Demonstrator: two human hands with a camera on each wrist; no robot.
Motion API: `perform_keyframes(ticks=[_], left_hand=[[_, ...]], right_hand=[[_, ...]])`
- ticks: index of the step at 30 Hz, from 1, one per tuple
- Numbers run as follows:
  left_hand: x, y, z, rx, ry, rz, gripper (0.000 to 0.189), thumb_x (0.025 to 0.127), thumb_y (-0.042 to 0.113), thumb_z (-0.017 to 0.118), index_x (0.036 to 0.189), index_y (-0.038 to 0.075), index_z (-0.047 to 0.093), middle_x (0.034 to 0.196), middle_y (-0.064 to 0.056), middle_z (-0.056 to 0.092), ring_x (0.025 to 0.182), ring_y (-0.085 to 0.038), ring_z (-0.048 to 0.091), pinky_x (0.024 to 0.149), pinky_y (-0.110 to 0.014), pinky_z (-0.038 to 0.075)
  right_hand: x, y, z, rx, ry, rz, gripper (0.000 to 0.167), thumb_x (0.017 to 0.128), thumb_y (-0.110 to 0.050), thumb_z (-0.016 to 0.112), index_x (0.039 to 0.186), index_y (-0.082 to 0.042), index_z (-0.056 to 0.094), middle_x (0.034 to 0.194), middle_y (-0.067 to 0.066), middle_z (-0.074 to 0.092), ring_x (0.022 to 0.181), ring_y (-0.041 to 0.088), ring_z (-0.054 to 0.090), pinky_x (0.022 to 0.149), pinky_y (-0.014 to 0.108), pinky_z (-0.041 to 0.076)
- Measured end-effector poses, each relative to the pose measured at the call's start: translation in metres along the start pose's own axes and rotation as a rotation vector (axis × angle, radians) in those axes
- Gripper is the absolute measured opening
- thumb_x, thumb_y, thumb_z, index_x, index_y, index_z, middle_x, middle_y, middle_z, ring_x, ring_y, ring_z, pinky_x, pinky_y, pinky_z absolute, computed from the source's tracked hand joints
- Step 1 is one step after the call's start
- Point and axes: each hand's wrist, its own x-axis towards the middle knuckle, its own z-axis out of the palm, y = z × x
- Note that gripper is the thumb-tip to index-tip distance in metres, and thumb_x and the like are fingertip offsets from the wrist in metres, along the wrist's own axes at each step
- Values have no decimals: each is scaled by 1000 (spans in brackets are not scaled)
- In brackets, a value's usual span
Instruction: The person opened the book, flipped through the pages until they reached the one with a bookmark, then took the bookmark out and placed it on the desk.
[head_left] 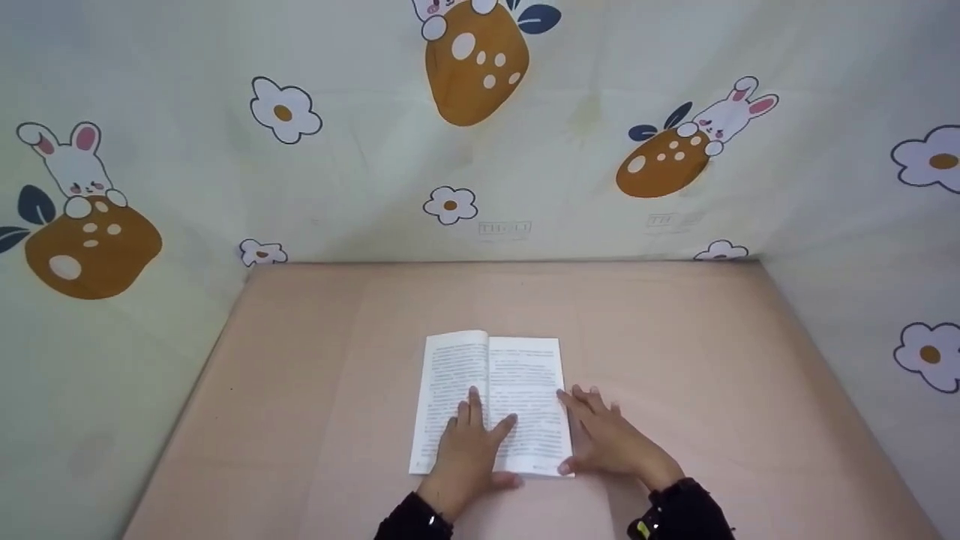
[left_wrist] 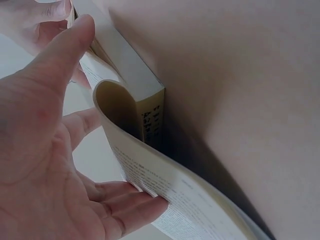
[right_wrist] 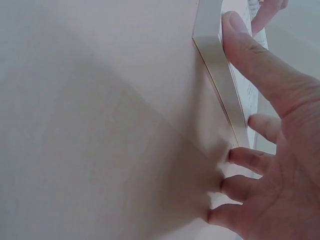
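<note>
Dark sleeves (head_left: 414, 519) lie nearest in the head view, the left hand (head_left: 465, 451) spread over a book (head_left: 529, 390) lying pages up on the table (head_left: 300, 390), the right hand (head_left: 616, 444) at its right edge. From the left wrist, straight fingers (left_wrist: 135, 207) rest on a curling page (left_wrist: 162, 177), that grip wide and clasping nothing. From the right wrist, the thumb (right_wrist: 260, 62) touches the book's corner, other fingers spread alongside, this grip also wide, clasping nothing.
</note>
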Motion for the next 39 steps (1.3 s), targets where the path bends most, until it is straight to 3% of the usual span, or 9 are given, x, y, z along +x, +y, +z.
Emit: perform_keyframes(ticks=[6,16,27,39], left_hand=[[0,0,-3,-14,-2,7,86,58,73,64,132,31,52,138,-35,37,123,-44,43,91,-46,48],[-1,-4,-5,-64,2,28,79,64,69,62,132,31,53,138,-35,35,120,-41,45,87,-44,50],[-3,-12,-9,-146,35,66,71,66,61,64,129,29,56,134,-38,38,116,-44,47,81,-47,52],[-3,-20,-12,-316,-54,37,71,67,56,64,131,27,54,140,-36,32,124,-49,40,86,-52,50]], right_hand=[[0,-1,2,-9,14,35,120,57,-52,80,146,0,20,151,26,19,137,51,11,107,68,8],[-2,-1,4,-30,31,2,120,60,-55,77,144,7,19,150,28,19,136,53,12,105,70,11],[-1,-1,2,-26,24,-16,119,59,-53,78,145,5,20,149,28,21,135,54,13,103,72,11],[-1,-3,1,-10,-2,-5,112,61,-45,81,143,6,25,149,29,21,135,53,13,103,72,9]])
